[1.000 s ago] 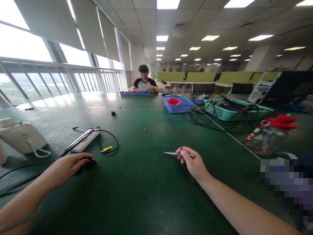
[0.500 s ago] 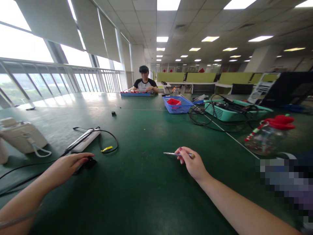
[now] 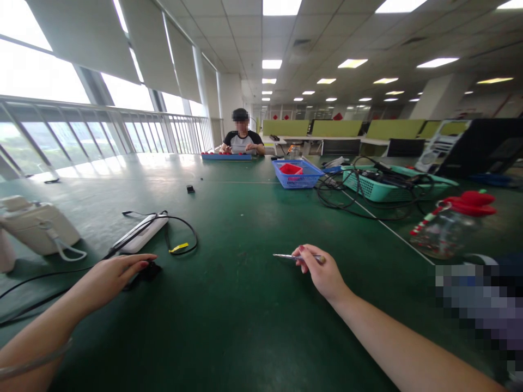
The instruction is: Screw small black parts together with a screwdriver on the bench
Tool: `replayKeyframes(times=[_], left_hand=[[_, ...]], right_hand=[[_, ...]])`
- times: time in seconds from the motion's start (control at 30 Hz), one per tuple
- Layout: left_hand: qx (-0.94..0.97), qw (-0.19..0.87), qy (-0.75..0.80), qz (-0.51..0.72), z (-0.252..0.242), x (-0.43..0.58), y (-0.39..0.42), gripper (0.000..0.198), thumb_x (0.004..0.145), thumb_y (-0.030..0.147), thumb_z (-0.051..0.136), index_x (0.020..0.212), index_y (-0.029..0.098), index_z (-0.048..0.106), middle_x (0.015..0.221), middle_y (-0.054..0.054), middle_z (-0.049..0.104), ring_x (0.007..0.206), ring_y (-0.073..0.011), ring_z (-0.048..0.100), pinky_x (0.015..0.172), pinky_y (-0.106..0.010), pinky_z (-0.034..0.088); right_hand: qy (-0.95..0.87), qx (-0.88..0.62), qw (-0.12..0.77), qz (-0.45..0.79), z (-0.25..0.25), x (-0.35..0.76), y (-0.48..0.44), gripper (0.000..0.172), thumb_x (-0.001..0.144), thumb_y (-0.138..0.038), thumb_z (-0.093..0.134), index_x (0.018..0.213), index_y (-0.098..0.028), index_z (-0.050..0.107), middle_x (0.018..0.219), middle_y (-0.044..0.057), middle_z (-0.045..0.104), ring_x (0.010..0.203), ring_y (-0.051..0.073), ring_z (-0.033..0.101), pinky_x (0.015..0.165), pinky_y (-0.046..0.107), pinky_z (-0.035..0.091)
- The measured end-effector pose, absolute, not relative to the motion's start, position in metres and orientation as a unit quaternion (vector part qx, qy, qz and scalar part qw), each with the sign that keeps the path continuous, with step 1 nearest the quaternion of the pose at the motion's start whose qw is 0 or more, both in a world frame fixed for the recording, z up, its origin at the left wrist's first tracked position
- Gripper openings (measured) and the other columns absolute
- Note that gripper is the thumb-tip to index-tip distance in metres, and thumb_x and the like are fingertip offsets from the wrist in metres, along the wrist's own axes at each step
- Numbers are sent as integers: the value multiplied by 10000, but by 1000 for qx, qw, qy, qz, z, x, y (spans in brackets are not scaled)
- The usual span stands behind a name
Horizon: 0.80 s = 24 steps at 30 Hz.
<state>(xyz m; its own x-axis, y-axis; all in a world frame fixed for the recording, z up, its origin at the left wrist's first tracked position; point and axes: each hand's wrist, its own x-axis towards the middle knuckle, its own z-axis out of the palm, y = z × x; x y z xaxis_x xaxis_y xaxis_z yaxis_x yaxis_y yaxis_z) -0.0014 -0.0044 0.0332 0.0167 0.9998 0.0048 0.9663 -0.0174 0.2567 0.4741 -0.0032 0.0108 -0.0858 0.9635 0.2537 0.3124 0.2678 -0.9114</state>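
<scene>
On the right, my right hand (image 3: 316, 267) is closed in a pinch on a slim screwdriver (image 3: 284, 256). Its thin silver shaft points left, just above the green table or touching it; I cannot tell which. A yellowish handle end shows behind the fingers. On the left, my left hand (image 3: 120, 272) lies with its fingers stretched forward over a small black object (image 3: 151, 271), whose kind I cannot make out. Part of that object is hidden under the hand. Just beyond the left hand is a white power strip (image 3: 141, 234) with a black cable (image 3: 195, 231) looped beside it.
A beige bottle (image 3: 38, 226) stands at the left. Farther off are a small black piece (image 3: 190, 189), a blue basket (image 3: 300, 182) and a green basket (image 3: 379, 190) with tangled cables. A red-lidded glass jar (image 3: 443, 234) is at the right. Another person (image 3: 242, 140) sits opposite.
Both hands stay almost where they were, with the screwdriver in the same place. The person opposite has shifted their hands slightly.
</scene>
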Motion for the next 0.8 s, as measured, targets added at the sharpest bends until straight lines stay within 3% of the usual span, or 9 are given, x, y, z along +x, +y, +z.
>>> replayKeyframes(times=[0.37,0.57,0.8], left_hand=[[680,75,719,117,33,-1,-4,585,864,566,282,1243,266,612,1127,-53,694,972,-269,660,841,-361,478],[667,54,733,123,39,1,-8,639,859,590,257,1254,230,607,1081,-66,706,861,-255,671,776,-341,485],[710,60,694,108,35,-1,-6,572,868,528,296,1271,254,595,1179,-47,673,1045,-257,626,903,-345,460]], right_hand=[[-650,-500,465,335,12,473,-3,432,914,-543,443,809,-183,657,658,13,567,617,159,543,621,302,443],[-653,-494,463,339,11,473,-3,441,909,-556,445,806,-185,660,666,17,575,615,156,544,608,296,450],[-654,-495,459,341,9,474,-2,429,915,-542,442,813,-189,662,672,16,575,621,155,541,610,293,447]])
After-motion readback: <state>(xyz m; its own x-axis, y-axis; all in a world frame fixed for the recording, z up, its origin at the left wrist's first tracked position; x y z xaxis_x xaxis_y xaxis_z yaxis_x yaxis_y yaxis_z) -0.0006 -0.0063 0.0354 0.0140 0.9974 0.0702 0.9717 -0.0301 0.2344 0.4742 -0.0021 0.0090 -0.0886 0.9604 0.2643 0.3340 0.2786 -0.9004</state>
